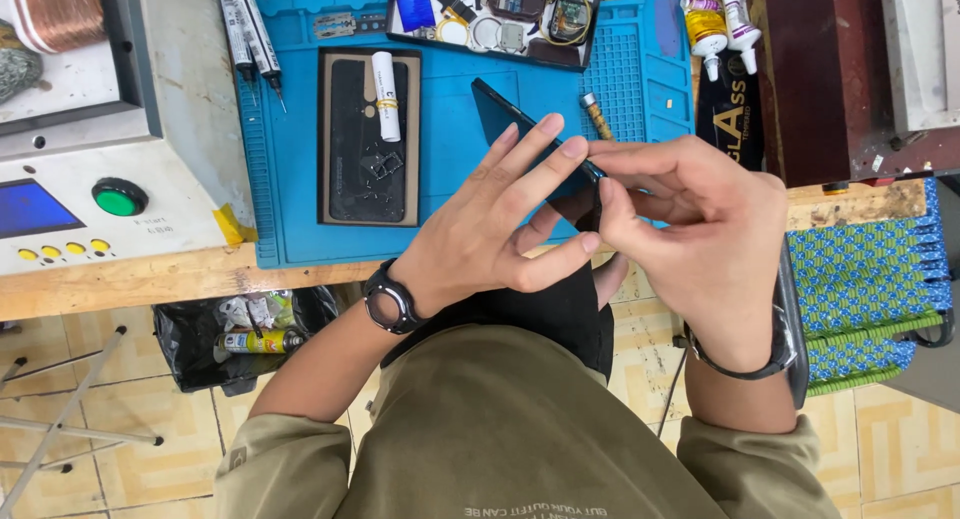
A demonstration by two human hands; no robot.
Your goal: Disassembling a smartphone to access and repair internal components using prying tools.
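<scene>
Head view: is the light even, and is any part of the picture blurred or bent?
Head view: soft, even light with only faint shadows on the blue mat; left hand, right hand and dark phone look sharp; the machine at the left edge leans, which suggests wide-angle distortion.

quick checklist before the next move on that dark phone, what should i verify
1. Dark flat phone held in both hands: ok, left hand under and along it, right hand at its near end.
2. Right-hand fingers pinch at the phone's edge: ok; what they pinch, cannot tell.
3. Phone raised over the blue rubber work mat: ok.
4. Black back cover lies flat on the mat, a white tube on it: ok.
5. Small brass-tipped tool close to the phone: ok.
6. Screen condition: cannot tell.
</scene>
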